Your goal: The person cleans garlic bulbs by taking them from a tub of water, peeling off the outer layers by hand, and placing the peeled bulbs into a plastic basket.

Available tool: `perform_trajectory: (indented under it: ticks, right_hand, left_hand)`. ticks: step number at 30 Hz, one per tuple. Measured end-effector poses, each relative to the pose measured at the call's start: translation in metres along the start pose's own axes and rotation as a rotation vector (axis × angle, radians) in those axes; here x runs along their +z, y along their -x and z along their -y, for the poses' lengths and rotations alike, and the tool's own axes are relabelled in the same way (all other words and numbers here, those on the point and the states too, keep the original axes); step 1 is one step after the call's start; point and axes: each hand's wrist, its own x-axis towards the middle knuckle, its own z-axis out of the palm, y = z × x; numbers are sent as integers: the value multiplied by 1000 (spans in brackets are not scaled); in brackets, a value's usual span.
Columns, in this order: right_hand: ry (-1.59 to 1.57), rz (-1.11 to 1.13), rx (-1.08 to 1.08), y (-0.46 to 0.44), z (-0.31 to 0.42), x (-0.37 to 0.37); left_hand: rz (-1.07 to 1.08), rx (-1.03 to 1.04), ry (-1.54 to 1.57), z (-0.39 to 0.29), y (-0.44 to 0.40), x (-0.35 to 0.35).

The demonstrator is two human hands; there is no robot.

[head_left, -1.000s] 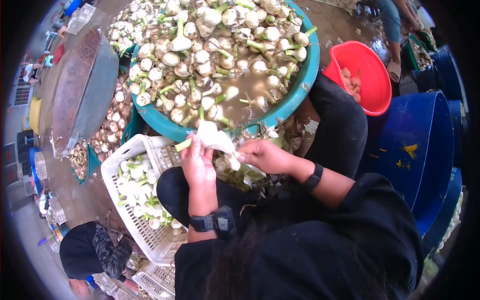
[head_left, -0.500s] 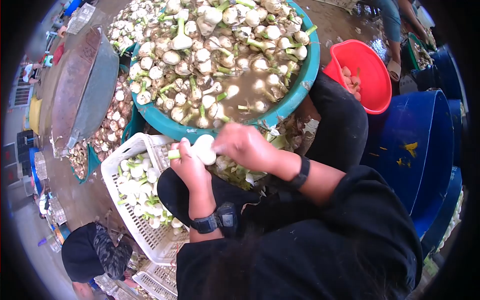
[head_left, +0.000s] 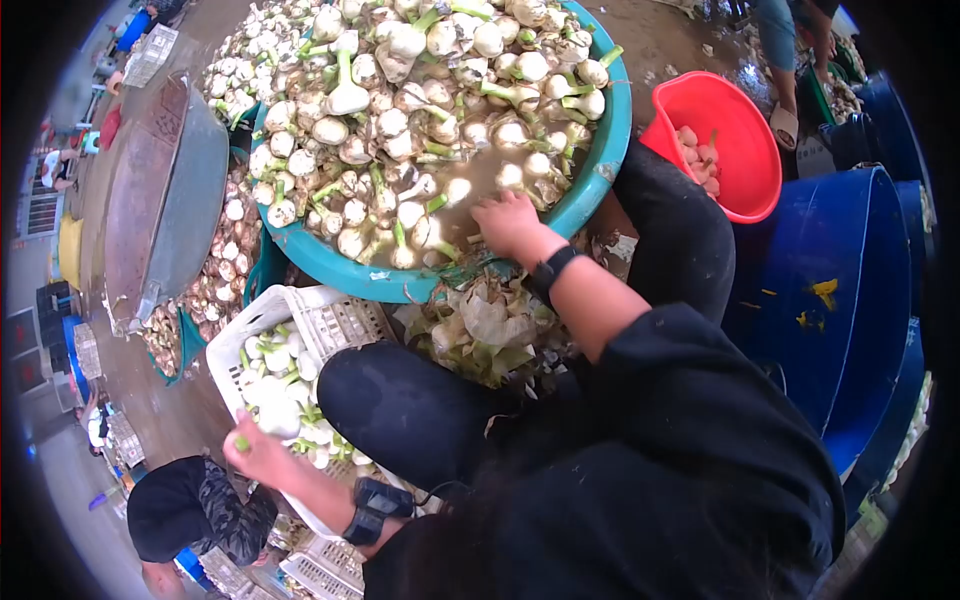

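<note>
My left hand (head_left: 258,455) is closed round the green stem of a peeled white garlic bulb (head_left: 277,410), at the left side of the white plastic crate (head_left: 340,318). More white bulbs with green stems lie inside the crate. My right hand (head_left: 508,222) reaches over the near rim of the teal tub (head_left: 622,120), at the edge of the muddy water. Its fingertips are spread a little, and nothing shows in them. Unpeeled garlic bulbs (head_left: 390,125) fill most of the tub. Below the rim lies a heap of peeled skins (head_left: 485,330).
To the right are a red basin (head_left: 745,150) with several pinkish bulbs and large blue containers (head_left: 810,290). A metal wheelbarrow-like tray (head_left: 160,200) stands at the left. One person in dark clothes (head_left: 180,505) bends at the lower left; another's legs (head_left: 780,60) show at the upper right.
My hands have moved apart. The left one has carried the peeled bulb down and left to the crate; the right one has let go of it and moved up to the tub.
</note>
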Motion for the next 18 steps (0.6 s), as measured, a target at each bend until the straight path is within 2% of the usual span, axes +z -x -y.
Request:
perform_trajectory:
  ticks: [1,2,4,5,6,7,8,9,11,13,14,15,17,18]
  right_hand:
    - [98,140,-43,-3,-3,0]
    - [-30,379,69,-13,-2,-1]
    - [-136,348,35,-7,17,-32]
    - [-226,307,9,-6,24,-39]
    - [-626,130,55,-3,30,-35]
    - [-1244,-45,4,6,43,-34]
    - [-1749,101,186,22,59,-55]
    - [-1848,-96,151,33,74,-63]
    - [-1332,-152,56,50,78,-70]
    - [-734,-356,-436,60,61,-78]
    - [-513,-364,-447,67,59,-81]
    - [-515,-358,-445,72,58,-87]
    - [-229,-156,-559,78,56,-100]
    - [-177,-191,-637,77,54,-99]
  left_hand:
    - [-86,144,-133,1,-8,-12]
    - [-91,146,-143,8,-9,-15]
    - [-96,310,-63,-14,17,18]
    - [27,51,27,-29,44,41]
    - [287,540,-247,42,33,53]
    - [480,454,-282,40,62,90]
    - [796,-64,-27,-6,96,118]
    - [884,-226,17,-12,122,140]
    - [881,-545,428,-23,153,162]
    - [829,-516,335,-21,149,163]
    - [765,-487,240,-17,145,162]
    - [753,-448,241,-13,141,161]
    - [880,-453,201,-7,135,155]
    - [877,-453,199,-3,131,153]
